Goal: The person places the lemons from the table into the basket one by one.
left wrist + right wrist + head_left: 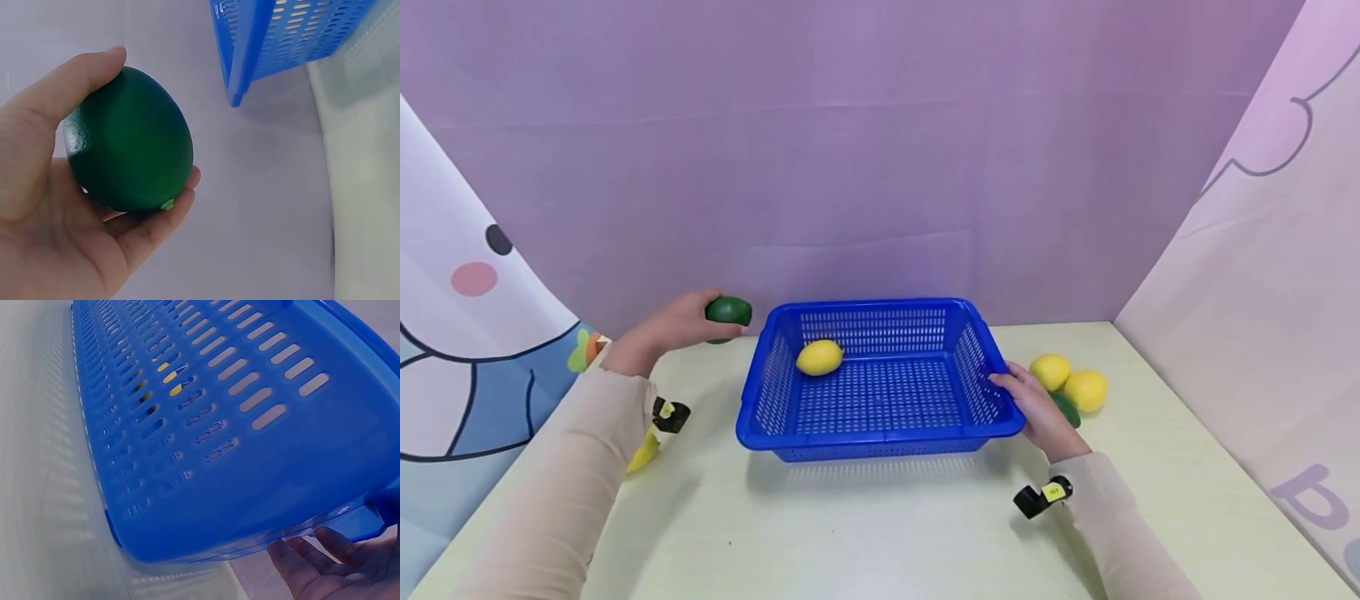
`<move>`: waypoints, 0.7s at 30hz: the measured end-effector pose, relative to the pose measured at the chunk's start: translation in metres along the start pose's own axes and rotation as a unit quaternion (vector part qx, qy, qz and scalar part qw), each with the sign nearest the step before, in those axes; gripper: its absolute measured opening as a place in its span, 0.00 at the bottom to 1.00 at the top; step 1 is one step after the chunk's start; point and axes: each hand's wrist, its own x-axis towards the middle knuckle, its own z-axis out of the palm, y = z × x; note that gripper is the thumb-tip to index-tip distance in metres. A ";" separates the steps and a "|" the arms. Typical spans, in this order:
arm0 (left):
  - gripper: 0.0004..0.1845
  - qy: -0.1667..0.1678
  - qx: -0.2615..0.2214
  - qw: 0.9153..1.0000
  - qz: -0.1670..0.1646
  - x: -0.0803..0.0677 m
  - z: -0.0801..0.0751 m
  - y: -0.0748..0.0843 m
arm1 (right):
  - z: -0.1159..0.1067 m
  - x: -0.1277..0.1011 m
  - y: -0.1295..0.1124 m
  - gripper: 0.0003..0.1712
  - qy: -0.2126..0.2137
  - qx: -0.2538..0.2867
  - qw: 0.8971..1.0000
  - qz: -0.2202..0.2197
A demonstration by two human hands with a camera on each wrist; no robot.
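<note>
My left hand (673, 327) grips a dark green fruit (728, 312) in the air, just left of the blue slotted basket's (880, 429) far left corner. The left wrist view shows thumb and fingers curled around the green fruit (128, 140), with the basket's corner (240, 59) close by. One yellow lemon (819, 357) lies inside the basket near its back left. My right hand (1037, 408) rests against the basket's right rim. From the right wrist view, its fingers (325, 562) lie under the rim of the basket (206, 437).
Two yellow lemons (1051, 370) (1086, 390) and a dark green fruit (1065, 408) sit on the pale table (865, 525) right of the basket, behind my right hand. A yellow piece (643, 452) lies by my left sleeve. Purple backdrop walls close in behind and at both sides.
</note>
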 end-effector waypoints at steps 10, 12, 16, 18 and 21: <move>0.29 0.004 -0.015 1.000 -0.002 0.009 0.003 0.010 | -0.001 0.001 0.002 0.33 -0.003 0.005 1.000 0.004; 0.29 0.004 -0.017 1.000 -0.001 0.011 0.003 0.012 | -0.001 0.001 0.002 0.33 -0.004 0.006 1.000 0.005; 0.30 0.001 -0.019 1.000 -0.005 0.014 0.004 0.016 | -0.003 0.002 0.003 0.33 -0.007 0.008 1.000 0.006; 0.31 -0.001 -0.019 1.000 -0.009 0.015 0.006 0.018 | -0.003 0.002 0.003 0.33 -0.008 0.009 1.000 0.005; 0.33 -0.006 -0.020 1.000 -0.014 0.017 0.008 0.021 | -0.003 0.002 0.004 0.33 -0.009 0.008 1.000 0.004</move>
